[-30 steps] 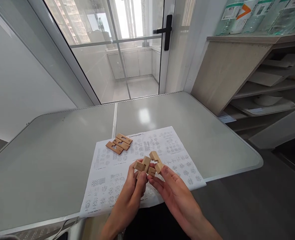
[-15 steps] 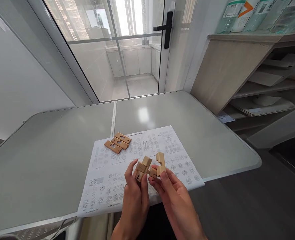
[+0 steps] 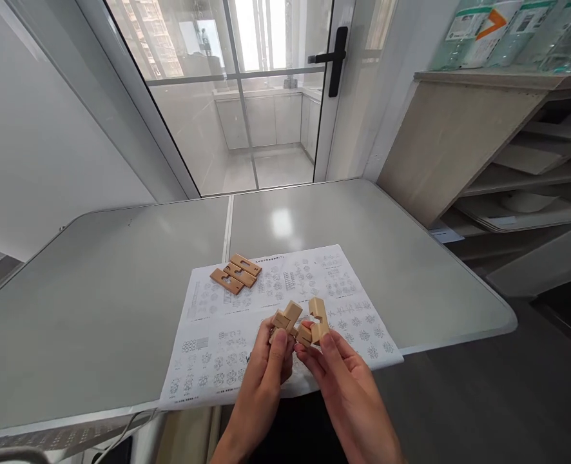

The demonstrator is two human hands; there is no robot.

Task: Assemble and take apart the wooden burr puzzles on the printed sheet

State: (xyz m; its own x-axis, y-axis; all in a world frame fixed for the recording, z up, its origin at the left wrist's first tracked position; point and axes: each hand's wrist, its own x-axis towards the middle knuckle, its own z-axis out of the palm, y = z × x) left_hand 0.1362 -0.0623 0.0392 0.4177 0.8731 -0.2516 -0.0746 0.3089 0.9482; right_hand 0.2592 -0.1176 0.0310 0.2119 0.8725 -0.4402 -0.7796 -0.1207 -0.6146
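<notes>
Both hands hold a small cluster of notched wooden puzzle pieces above the near edge of a printed instruction sheet (image 3: 285,303). My left hand (image 3: 266,374) pinches the left wooden pieces (image 3: 285,319) with thumb and fingers. My right hand (image 3: 343,380) grips the right notched piece (image 3: 317,319), which stands upright and meets the left ones. Three more flat wooden pieces (image 3: 236,272) lie side by side on the sheet's far left corner, away from both hands.
The sheet lies on a grey table (image 3: 96,283) with a seam down its middle. A glass door (image 3: 247,96) with a black handle stands behind it. Wooden shelves (image 3: 498,148) with papers stand at the right, beside the table's right edge.
The right piece has been turned from tilted to upright and brought against the left pieces. Both hands stay closed on the wood; the view has shifted slightly.
</notes>
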